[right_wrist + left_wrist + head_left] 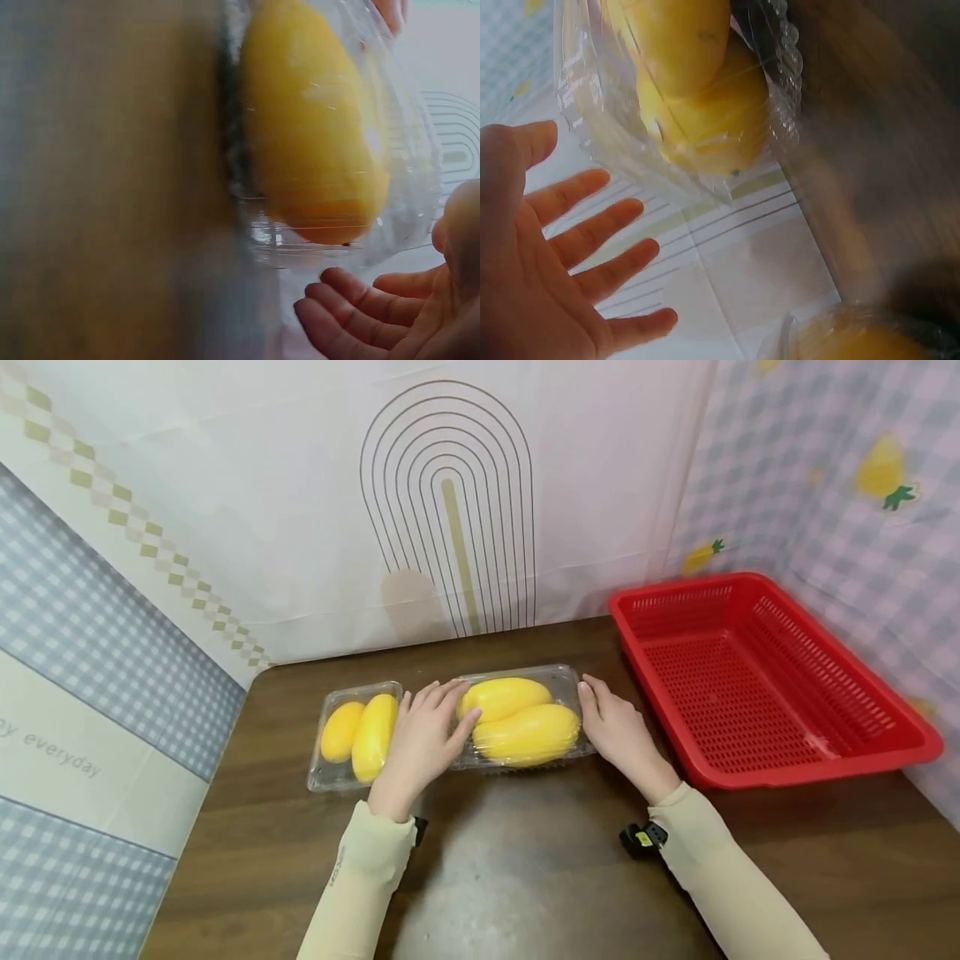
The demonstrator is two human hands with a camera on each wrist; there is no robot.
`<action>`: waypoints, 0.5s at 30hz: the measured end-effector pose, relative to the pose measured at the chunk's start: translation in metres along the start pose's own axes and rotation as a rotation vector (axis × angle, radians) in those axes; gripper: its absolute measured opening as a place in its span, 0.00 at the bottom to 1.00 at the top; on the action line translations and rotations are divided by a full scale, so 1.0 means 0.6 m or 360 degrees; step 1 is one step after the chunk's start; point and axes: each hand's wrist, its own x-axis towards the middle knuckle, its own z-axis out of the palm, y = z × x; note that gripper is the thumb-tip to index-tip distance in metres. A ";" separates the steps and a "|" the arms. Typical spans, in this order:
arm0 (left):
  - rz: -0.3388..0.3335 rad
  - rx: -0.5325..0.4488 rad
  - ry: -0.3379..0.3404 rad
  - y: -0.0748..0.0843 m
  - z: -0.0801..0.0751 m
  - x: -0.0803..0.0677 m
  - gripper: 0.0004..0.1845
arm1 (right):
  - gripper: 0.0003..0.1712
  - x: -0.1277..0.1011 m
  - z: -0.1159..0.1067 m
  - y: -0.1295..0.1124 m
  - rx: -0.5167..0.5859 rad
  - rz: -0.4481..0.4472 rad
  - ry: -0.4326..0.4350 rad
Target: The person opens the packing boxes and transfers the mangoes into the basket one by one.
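A clear plastic box (557, 677) with two yellow mangoes (527, 735) lies on the table between my hands. My left hand (422, 737) is at the box's left end; the left wrist view shows its fingers (604, 232) spread, apart from the plastic. At the right end is my right hand (619, 725), its fingers (367, 307) slightly bent beside the box in the right wrist view; whether they touch it I cannot tell. Left of my left hand, a smaller clear box (324, 777) holds two more yellow mangoes (343, 732), partly hidden by that hand.
A red plastic basket (802, 772) with slotted walls stands on the right of the brown wooden table (480, 877). Patterned cloth (300, 527) hangs behind the table and along its sides. A black device (643, 840) is strapped at the right wrist.
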 end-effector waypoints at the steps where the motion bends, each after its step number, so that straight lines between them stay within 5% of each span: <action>1: 0.0036 -0.0007 -0.0009 0.002 0.001 0.001 0.28 | 0.38 -0.003 0.001 0.002 0.0009 -0.0006 0.0009; 7: 0.0197 -0.0022 -0.0078 0.016 0.013 0.001 0.30 | 0.37 -0.023 0.006 0.019 0.0144 0.0028 0.0027; 15: 0.0341 0.0011 -0.0094 0.035 0.030 0.006 0.32 | 0.34 -0.037 0.010 0.034 0.0445 0.0104 -0.0110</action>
